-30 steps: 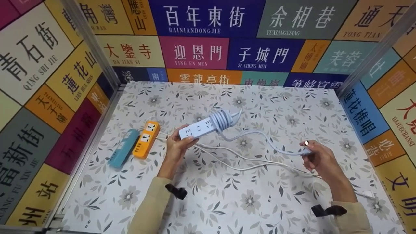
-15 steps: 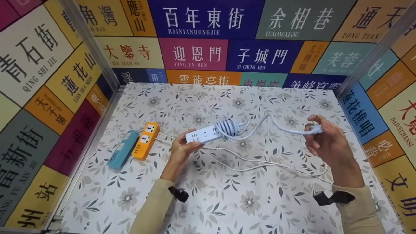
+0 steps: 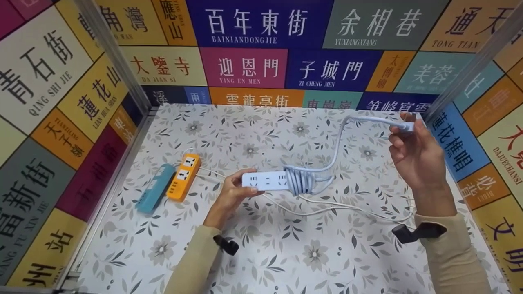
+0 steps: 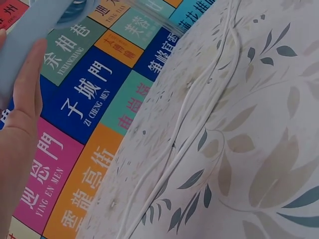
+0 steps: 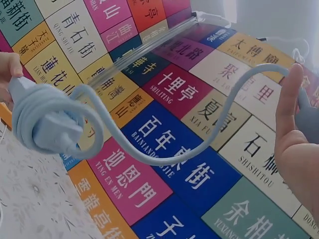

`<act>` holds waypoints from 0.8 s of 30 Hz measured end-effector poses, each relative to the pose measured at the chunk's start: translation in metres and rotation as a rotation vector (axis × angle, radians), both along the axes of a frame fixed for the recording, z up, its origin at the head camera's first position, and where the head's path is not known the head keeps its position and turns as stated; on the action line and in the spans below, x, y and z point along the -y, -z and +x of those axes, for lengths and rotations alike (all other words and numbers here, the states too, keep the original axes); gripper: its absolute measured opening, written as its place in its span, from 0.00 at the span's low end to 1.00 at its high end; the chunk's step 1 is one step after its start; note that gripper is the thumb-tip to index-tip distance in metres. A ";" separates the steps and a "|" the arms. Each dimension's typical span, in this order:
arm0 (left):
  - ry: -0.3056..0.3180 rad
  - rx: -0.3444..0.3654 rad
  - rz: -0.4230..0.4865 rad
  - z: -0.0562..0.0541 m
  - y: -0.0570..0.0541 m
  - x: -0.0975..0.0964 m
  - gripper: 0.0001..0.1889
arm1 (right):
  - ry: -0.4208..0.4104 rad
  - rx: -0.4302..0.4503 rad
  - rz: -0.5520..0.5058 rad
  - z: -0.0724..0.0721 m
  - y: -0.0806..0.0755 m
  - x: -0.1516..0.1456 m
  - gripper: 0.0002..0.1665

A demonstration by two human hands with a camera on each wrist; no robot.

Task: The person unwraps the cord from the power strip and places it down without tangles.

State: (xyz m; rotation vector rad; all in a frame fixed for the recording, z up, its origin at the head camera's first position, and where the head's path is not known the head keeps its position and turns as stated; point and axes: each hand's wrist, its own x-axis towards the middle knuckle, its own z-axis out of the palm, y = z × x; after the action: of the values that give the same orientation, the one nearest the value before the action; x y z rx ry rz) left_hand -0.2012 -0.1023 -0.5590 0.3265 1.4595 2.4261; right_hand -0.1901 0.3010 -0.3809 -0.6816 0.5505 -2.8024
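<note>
Left hand point(image 3: 231, 195): I grip one end of the pale blue power strip point(image 3: 265, 180), raised above the floral table point(image 3: 286, 253).
Cord point(image 3: 304, 179): coiled round the strip's far end.
Right hand point(image 3: 416, 153): I hold up what seems the plug end point(image 3: 408, 124).
Left side: orange strip point(image 3: 184, 176) beside teal strip point(image 3: 155, 187).

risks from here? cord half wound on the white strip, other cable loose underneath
1. The left hand pinches only one end of the white power strip; tension from the right hand on the cord might twist it loose.
2. The coils sit near the strip's end and could slide off.
3. The loose white cable on the table could snag.
</note>
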 end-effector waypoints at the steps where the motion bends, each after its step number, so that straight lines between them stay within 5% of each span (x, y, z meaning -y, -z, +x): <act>1: 0.014 -0.007 0.006 0.000 0.000 0.001 0.29 | 0.004 0.018 -0.016 -0.002 0.001 -0.001 0.18; 10: 0.144 -0.072 0.091 0.000 0.002 0.005 0.27 | 0.095 0.152 -0.036 -0.018 0.026 -0.023 0.18; 15: 0.157 -0.104 0.204 -0.001 0.001 0.007 0.28 | 0.170 0.211 0.023 -0.022 0.043 -0.037 0.18; 20: 0.101 -0.071 0.308 -0.003 0.000 0.010 0.27 | 0.240 0.243 0.182 -0.023 0.064 -0.049 0.17; 24: -0.045 0.056 0.340 -0.005 -0.001 0.008 0.27 | 0.283 0.284 0.310 -0.022 0.083 -0.056 0.16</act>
State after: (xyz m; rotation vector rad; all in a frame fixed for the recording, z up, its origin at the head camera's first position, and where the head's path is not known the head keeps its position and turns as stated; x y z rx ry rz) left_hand -0.2066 -0.1102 -0.5579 0.2967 1.0378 2.6941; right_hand -0.2116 0.3568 -0.4643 -0.1494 1.0626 -2.8929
